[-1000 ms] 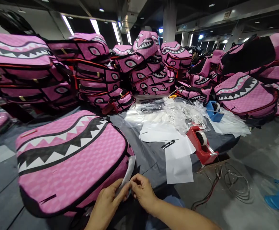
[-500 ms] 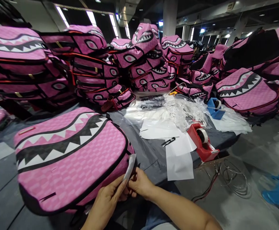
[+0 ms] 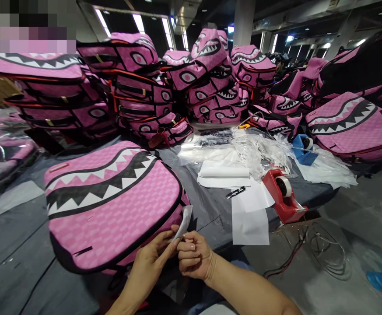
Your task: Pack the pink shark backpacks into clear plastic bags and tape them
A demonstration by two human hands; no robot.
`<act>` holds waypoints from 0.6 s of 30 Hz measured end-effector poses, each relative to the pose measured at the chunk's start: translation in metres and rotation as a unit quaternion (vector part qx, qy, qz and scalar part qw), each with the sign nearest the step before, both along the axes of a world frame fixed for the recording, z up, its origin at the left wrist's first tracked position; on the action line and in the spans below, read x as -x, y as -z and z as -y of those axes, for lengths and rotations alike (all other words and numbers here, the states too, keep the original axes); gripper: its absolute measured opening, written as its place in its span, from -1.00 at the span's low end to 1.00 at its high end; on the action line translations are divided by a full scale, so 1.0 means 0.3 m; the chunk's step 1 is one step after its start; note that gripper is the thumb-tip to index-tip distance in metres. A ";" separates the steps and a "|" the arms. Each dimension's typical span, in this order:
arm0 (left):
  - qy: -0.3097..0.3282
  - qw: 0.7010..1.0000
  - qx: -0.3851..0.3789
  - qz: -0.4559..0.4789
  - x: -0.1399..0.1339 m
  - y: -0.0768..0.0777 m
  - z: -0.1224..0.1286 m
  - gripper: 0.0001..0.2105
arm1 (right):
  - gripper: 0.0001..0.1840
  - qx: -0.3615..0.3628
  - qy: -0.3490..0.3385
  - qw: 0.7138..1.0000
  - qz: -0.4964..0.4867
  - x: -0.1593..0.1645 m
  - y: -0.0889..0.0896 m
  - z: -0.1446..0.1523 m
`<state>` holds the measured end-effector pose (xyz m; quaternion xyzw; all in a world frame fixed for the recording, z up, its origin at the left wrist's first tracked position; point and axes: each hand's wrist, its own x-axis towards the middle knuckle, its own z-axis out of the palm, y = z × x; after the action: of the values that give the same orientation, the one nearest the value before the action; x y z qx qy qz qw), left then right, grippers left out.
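Observation:
A pink backpack with a black-and-white shark-tooth band lies on the grey-covered table, front side up. At its near right edge my left hand is closed on a white paper strip, pinched between thumb and fingers so that it stands upright against the bag's side. Right beside it, my right hand has its fingers curled in and its thumb and forefinger pinched near the strip's lower end. What lies in that pinch is too small to make out.
A red tape dispenser, black thread snips and white paper sheets lie to the right. A blue tape dispenser stands behind, near clear plastic bags. Stacked pink backpacks line the back. Loose cables lie on the floor.
The view has swung a little left, so things appear farther right. My right hand has turned, its fingers now curled in a fist-like pinch. My left hand still holds the strip.

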<state>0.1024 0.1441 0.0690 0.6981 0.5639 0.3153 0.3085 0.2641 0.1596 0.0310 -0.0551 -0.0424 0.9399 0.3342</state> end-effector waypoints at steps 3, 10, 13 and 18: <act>0.048 0.962 -0.233 -0.130 0.007 0.061 0.015 -0.65 | -0.77 -0.015 0.050 0.997 0.059 -0.034 0.018 0.006; 0.085 0.836 -0.422 -0.340 -0.057 0.165 0.139 -0.46 | -0.32 -0.045 0.114 0.953 0.276 -0.098 -0.010 0.023; 0.122 0.832 -0.425 -0.336 -0.027 0.121 0.192 -0.47 | -0.18 -0.112 0.177 0.895 0.393 -0.070 -0.032 -0.026; -0.084 0.859 -0.429 -0.266 0.130 -0.067 0.159 -0.39 | -0.25 -0.303 0.143 0.762 0.555 0.001 -0.036 -0.101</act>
<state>0.0636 0.0965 0.0890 0.7684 0.4905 0.3529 -0.2107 0.2637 0.1900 0.0418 -0.4682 -0.4945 0.6249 0.3818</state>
